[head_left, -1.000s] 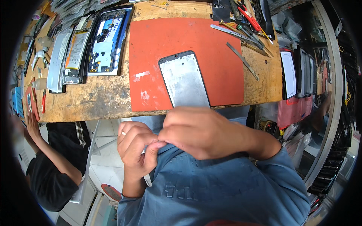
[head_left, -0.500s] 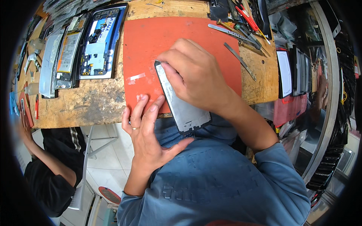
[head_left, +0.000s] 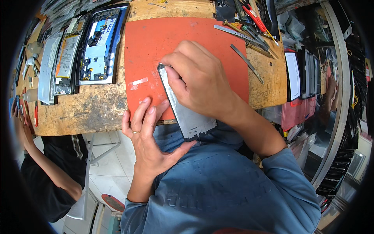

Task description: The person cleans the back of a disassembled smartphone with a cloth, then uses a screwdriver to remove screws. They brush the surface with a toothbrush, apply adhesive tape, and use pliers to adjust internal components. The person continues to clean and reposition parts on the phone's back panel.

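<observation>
My right hand (head_left: pixel 194 78) is closed over the upper part of a phone screen panel (head_left: pixel 194 124), thumb bent against its silver face and fingertips at its dark upper corner. The panel lies slanted across the red mat (head_left: pixel 156 43), its lower end past the bench edge above my lap. My left hand (head_left: pixel 152 144) has its fingers spread at the panel's left side, near the mat's front edge, with the thumb reaching to the panel's lower end. A small pale strip (head_left: pixel 140 81) lies on the mat left of the panel. Part of the panel is hidden under my right hand.
Opened phones (head_left: pixel 97 58) lie at left on the wooden bench (head_left: pixel 89 113). Screwdrivers (head_left: pixel 261 48), red-handled tools (head_left: pixel 257 19) and a thin blade (head_left: pixel 247 62) lie at right. A co-worker's arm (head_left: pixel 54 171) is at far left. A metal-framed cabinet edge (head_left: pixel 337 117) runs along the right.
My hands have parted from below the panel: the right went up onto its top, the left spread at its side. The panel has shifted toward me and its lower end now overhangs the bench.
</observation>
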`<control>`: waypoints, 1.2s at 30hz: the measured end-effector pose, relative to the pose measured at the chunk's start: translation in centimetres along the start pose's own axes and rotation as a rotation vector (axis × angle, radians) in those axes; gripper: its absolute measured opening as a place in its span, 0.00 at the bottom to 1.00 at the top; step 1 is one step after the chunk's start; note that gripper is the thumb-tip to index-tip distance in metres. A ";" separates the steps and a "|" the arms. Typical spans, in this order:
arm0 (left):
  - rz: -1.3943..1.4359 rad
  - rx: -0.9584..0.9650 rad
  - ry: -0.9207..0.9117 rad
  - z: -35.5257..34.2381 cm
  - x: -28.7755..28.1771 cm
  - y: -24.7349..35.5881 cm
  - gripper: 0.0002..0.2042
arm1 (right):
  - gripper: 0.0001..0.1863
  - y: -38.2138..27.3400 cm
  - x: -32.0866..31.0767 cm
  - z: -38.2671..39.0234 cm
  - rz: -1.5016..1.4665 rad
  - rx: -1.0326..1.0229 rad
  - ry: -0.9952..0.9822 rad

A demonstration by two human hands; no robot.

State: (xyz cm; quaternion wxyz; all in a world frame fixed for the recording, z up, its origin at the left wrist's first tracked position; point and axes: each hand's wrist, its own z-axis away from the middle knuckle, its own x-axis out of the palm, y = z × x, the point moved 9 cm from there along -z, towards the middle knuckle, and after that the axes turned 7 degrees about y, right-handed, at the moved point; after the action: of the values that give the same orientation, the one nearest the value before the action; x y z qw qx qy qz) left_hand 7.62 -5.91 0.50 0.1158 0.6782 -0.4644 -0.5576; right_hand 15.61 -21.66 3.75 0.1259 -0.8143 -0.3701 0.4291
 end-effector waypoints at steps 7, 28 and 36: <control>0.007 -0.007 0.002 0.0 0.0 -0.2 0.61 | 0.10 0.0 -0.1 0.1 -0.001 0.018 0.033; 0.014 0.009 0.008 -0.1 -0.1 -0.2 0.57 | 0.10 -0.3 0.1 0.2 0.014 0.023 0.023; 0.045 -0.011 -0.008 -0.2 -0.3 -0.5 0.63 | 0.03 -0.7 -0.2 -0.1 -0.001 -0.013 -0.059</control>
State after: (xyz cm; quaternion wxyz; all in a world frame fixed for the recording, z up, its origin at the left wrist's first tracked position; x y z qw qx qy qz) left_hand 8.03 -5.50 0.38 0.1304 0.6648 -0.4768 -0.5600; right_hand 15.30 -21.31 4.31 0.1097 -0.8020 -0.3768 0.4504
